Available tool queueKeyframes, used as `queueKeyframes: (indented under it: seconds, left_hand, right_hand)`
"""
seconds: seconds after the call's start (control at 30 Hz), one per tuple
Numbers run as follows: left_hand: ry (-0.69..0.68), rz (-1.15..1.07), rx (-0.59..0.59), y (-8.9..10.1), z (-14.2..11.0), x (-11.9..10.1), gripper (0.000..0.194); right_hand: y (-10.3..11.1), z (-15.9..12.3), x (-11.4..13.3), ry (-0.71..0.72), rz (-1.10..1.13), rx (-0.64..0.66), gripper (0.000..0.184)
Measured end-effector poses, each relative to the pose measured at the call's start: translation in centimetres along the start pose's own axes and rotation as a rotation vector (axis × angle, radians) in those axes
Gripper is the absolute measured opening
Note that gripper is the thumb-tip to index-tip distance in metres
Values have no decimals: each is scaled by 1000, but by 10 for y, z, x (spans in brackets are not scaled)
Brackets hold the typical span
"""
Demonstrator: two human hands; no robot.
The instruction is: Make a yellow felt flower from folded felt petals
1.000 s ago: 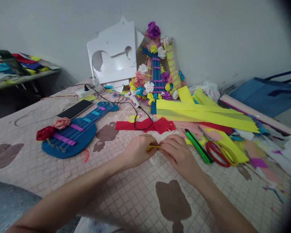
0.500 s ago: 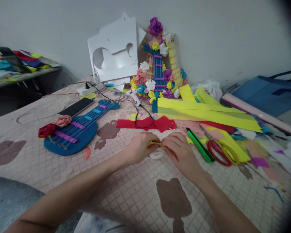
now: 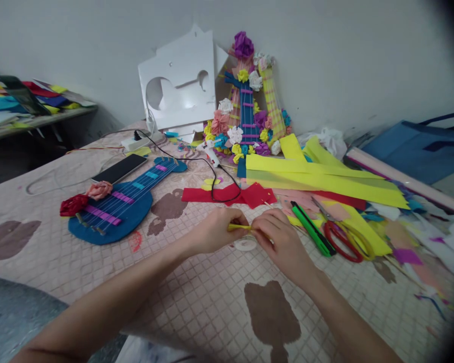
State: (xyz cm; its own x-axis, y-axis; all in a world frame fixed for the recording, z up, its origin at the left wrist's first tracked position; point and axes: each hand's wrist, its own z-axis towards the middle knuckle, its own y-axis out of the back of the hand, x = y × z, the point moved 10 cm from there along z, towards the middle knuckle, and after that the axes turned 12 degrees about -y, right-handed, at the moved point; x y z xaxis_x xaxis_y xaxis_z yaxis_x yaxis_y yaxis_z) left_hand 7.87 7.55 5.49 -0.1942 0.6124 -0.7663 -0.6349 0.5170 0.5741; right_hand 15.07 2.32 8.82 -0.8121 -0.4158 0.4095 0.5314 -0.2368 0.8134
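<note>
A small piece of yellow crepe paper (image 3: pixel 239 227) spans the gap between my two hands. My left hand (image 3: pixel 217 230) pinches its left part, fingers closed. The fingertips of my right hand (image 3: pixel 282 242) close on its right end. A white ring-shaped item (image 3: pixel 245 245), perhaps a tape roll, lies on the table beneath the hands, partly covered. Just beyond them is a strip of red crepe paper (image 3: pixel 227 194). To the right of my right hand lie a green box cutter (image 3: pixel 312 229) and scissors (image 3: pixel 342 234) with red and yellow handles.
A blue paper guitar (image 3: pixel 124 212) with paper roses lies left, beside a black phone (image 3: pixel 120 168). A white glue gun (image 3: pixel 211 152) trails its black cord across the table. Yellow crepe sheets (image 3: pixel 318 179) and scraps cover the right side. Flower-decorated guitars (image 3: pixel 246 111) lean on the wall.
Both hands stay close together in nearly the same place. The yellow paper between them now shows longer and straighter. The view has shifted slightly.
</note>
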Motion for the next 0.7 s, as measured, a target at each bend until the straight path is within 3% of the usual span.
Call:
queueKeyframes:
  seconds: [0.17, 0.4, 0.7]
  left_hand:
    - [-25, -6, 21, -3, 0, -1, 11]
    - [-3, 54, -50, -2, 0, 1, 7]
    - [18, 39, -23, -4, 1, 3, 4]
  right_hand:
    - [-1, 0, 0, -9, -10, -5, 12]
    - [-1, -1, 2, -22, -48, -18, 14]
    - [-1, -2, 2, -40, -62, -28, 13]
